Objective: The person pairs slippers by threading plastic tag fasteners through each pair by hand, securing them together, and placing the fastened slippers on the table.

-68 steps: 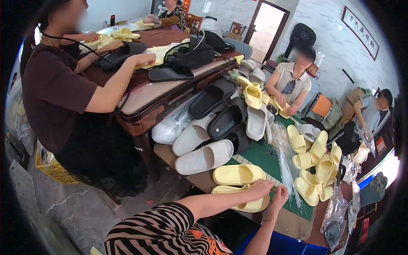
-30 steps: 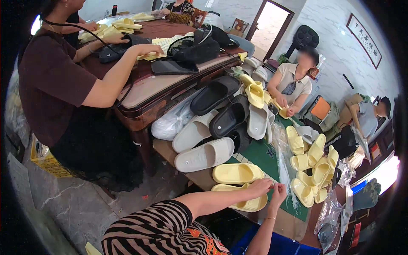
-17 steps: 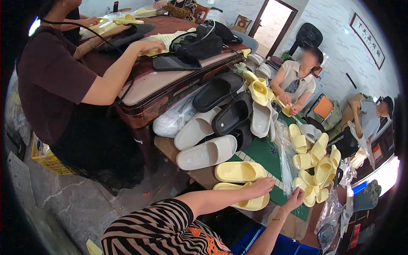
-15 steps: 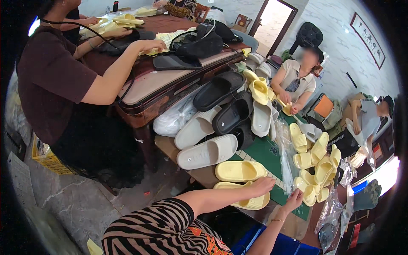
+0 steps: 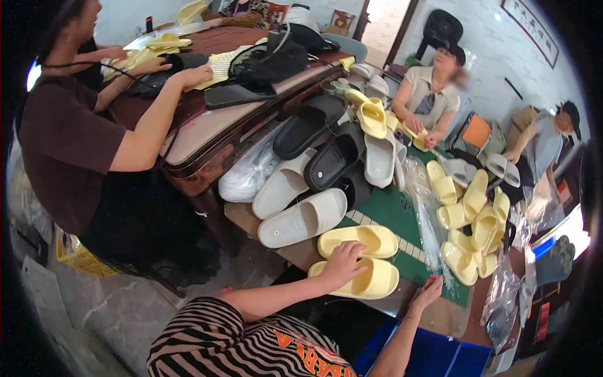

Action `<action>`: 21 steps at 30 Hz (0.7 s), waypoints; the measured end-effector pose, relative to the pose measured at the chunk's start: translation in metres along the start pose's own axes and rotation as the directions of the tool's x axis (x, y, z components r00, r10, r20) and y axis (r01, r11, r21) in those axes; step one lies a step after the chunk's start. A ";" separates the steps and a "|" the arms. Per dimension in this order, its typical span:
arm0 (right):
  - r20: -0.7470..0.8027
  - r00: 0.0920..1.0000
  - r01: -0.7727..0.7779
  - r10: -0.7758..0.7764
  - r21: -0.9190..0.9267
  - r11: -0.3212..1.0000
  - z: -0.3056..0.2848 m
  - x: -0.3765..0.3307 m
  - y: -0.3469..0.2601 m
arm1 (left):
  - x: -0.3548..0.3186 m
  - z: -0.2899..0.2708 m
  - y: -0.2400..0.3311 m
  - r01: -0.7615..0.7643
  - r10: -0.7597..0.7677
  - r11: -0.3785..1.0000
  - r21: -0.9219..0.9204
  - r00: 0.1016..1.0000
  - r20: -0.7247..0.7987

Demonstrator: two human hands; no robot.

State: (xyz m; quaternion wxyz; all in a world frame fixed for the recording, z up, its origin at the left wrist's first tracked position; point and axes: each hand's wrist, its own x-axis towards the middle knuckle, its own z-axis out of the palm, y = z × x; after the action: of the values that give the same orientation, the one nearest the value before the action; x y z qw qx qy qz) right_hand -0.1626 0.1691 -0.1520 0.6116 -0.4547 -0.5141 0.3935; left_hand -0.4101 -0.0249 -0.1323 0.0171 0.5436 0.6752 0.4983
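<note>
Yellow slipper pair (image 5: 372, 281): lay before you, seemingly matched.
Yellow heap (image 5: 483, 230): seemed left unsorted.
Left hand (image 5: 341, 267): was spread over the pair.
Right hand (image 5: 428, 293): curled; any hold couldn't be told.

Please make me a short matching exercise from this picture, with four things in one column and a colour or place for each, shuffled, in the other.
Things:
1. Left hand
2. Crate
3. Chair back
4. Table mat

Colours or places:
A. Orange
B. Green
C. At the pair of slippers nearest the person
D. Yellow

Right pairs: 1-C, 2-D, 3-A, 4-B.
</note>
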 end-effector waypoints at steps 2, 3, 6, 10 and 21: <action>-0.007 1.000 0.015 -0.015 -0.001 1.000 0.008 0.001 -0.002 | 0.006 0.006 0.001 -0.057 0.028 0.979 0.196 0.989 0.146; 0.017 1.000 -0.003 0.003 -0.022 1.000 0.012 -0.005 -0.010 | 0.011 0.007 0.002 -0.083 0.061 0.983 0.164 0.989 0.137; 0.034 0.999 0.017 -0.015 -0.060 0.998 0.000 0.000 -0.003 | 0.033 0.029 0.010 -0.100 0.036 0.968 0.231 0.964 0.265; 0.034 0.999 0.001 0.001 -0.062 0.998 0.003 -0.003 -0.001 | 0.038 0.035 0.008 -0.136 0.104 0.979 0.153 0.974 0.200; 0.019 0.995 0.094 -0.094 -0.017 0.995 -0.004 0.005 0.009 | 0.084 -0.144 -0.018 0.040 0.072 0.980 0.196 0.843 -0.534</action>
State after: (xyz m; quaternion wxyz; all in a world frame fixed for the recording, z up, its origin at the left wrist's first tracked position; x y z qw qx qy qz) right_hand -0.1582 0.1758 -0.1599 0.6206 -0.4320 -0.5439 0.3639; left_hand -0.5389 -0.0545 -0.0293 -0.2317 0.3866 0.6948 0.5605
